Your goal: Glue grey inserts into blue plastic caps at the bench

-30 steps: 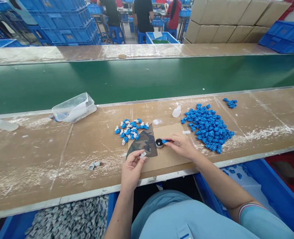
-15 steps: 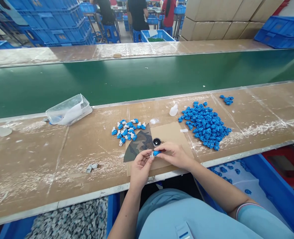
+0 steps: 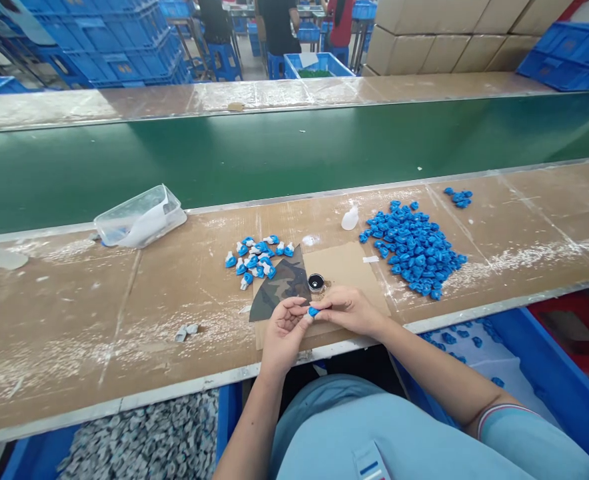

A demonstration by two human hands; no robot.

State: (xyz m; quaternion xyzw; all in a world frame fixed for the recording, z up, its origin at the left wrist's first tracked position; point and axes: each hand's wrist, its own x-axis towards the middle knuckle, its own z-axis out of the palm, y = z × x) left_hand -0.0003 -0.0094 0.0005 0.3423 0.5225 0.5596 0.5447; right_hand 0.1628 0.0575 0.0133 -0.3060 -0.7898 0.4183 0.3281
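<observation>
My left hand (image 3: 285,330) and my right hand (image 3: 350,311) meet over a cardboard sheet (image 3: 347,263) near the table's front edge. Between their fingertips they pinch one small blue piece (image 3: 313,311). Just beyond the fingers is a round black-centred container with a metallic rim (image 3: 316,283), beside a camouflage-patterned piece (image 3: 282,290). To the left of it lies a group of blue-and-white pieces (image 3: 259,259). A large pile of blue pieces (image 3: 417,250) is on the right, with a white bottle (image 3: 350,219) at its left.
A clear plastic box (image 3: 140,217) sits at the left by the green conveyor (image 3: 254,157). Grey pieces (image 3: 185,332) lie left of my hands. Below the table edge are a bin of grey parts (image 3: 144,437) and a blue bin (image 3: 554,373). People sit beyond the conveyor.
The fingertips have closed in around the blue piece, and the whitish part seen beside it before is now hidden. The whole view has shifted slightly.
</observation>
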